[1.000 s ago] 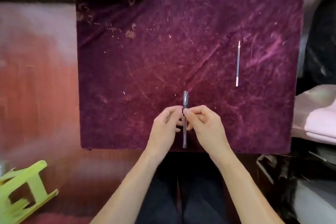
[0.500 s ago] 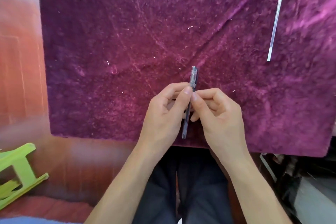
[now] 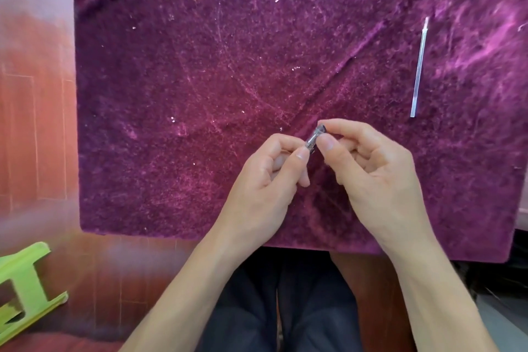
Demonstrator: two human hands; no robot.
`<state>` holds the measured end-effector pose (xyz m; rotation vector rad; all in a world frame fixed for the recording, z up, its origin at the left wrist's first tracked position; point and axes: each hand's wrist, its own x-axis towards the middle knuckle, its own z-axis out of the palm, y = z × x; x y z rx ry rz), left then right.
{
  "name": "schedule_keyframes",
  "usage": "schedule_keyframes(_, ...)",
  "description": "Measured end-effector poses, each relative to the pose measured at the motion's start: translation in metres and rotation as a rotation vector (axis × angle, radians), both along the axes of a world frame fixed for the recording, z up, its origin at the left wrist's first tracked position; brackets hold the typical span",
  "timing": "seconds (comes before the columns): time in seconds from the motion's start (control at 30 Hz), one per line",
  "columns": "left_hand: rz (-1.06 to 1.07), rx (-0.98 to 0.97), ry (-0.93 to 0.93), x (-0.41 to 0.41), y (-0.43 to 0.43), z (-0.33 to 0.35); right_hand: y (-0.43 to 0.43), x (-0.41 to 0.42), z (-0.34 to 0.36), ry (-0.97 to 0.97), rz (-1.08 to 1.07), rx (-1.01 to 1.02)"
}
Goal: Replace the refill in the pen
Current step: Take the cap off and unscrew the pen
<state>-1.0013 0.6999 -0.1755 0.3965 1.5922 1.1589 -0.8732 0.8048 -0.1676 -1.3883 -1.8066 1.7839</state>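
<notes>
Two bare hands meet over the near-centre of the table (image 3: 171, 94), which is covered in a purple velvety cloth. Left hand (image 3: 265, 188): thumb and forefinger pressed together on the near end of the visible piece of the pen (image 3: 314, 137); other fingers curled under. Right hand (image 3: 377, 177): thumb and forefinger pinching the same piece at its far end, remaining fingers folded into the palm. Only a short, clear, greyish section of the pen shows between the two sets of fingertips, tilted so its far end leans right; the rest of the barrel is hidden behind the hands, and whether it is one piece or already parted cannot be told.

Refill (image 3: 419, 68): thin, pale, lying flat on the cloth at the far right, well apart from both hands. Its long axis runs nearly near-to-far, with the far end tipped slightly right. The far end narrows to a tip; the near end is cut square.

Cloth surface: scattered pale specks and a few straw-coloured fragments near the far-left corner; a crease runs diagonally from the hands toward the far right.

Off the table: reddish wooden floor (image 3: 37, 123) at left, a lime-green plastic stool (image 3: 25, 288) at near left, dark trousers (image 3: 280, 308) below the near table edge between the forearms.
</notes>
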Motion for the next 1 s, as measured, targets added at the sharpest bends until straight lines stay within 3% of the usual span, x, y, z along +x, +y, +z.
schedule_keyframes(0.27, -0.021, 0.083, 0.113, 0.001, 0.010, 0.001, -0.001, -0.011, -0.020, 0.208, -0.128, -0.192)
schedule_keyframes(0.6, 0.060, -0.007, 0.243, 0.009, 0.012, 0.005, -0.005, -0.016, -0.032, 0.208, -0.189, -0.210)
schedule_keyframes(1.0, 0.003, -0.018, 0.347, 0.009, 0.018, 0.004, -0.003, -0.013, -0.030, 0.249, -0.230, -0.267)
